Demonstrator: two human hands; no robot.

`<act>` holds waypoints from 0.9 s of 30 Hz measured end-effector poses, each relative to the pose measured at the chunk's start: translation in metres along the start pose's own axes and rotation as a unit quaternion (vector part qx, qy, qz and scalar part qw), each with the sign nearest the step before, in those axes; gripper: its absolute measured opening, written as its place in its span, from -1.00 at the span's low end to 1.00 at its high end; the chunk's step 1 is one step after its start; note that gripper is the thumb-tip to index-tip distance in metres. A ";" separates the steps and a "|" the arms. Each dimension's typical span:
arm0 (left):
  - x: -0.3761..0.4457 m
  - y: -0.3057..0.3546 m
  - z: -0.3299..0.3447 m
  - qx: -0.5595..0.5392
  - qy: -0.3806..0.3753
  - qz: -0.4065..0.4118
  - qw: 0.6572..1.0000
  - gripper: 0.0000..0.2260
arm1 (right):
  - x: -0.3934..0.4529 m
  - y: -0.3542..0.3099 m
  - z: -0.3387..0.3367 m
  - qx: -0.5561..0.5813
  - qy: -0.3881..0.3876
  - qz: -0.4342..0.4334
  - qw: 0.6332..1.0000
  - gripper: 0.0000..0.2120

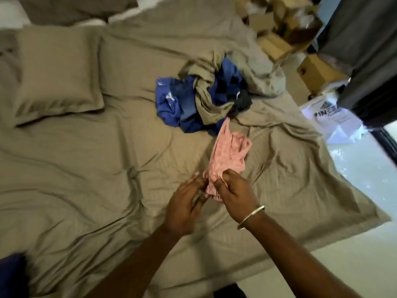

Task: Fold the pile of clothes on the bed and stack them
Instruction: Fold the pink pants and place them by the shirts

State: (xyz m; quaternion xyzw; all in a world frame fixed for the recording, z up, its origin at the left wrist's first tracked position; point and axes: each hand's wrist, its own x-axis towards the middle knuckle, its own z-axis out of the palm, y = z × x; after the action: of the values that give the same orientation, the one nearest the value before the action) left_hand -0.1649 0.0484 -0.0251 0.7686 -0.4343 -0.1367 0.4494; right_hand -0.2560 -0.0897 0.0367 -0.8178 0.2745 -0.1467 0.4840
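Both hands, left hand and right hand, pinch the pink garment above the bed.

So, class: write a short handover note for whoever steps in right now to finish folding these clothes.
Left hand: fingers at the near edge of the pink garment.
Right hand: pinches that same edge.
Pink garment: bunched, not yet folded, its far end towards the pile of clothes.
Pile: blue, grey and dark pieces tangled mid-bed.
Done: no folded stack in view.
Left: fold the pink piece, then the pile, and stack.
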 end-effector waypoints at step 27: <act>-0.042 0.185 -0.402 0.093 0.052 -0.046 0.993 -0.63 | -0.051 -0.284 -0.092 -0.332 -0.038 -0.172 0.927 -0.87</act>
State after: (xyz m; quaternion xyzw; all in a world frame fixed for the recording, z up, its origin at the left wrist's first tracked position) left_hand -0.0490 0.2712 0.3421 0.8322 -0.3854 -0.0761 0.3914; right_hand -0.2566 -0.0165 0.3305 -0.9713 0.1444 -0.0972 0.1620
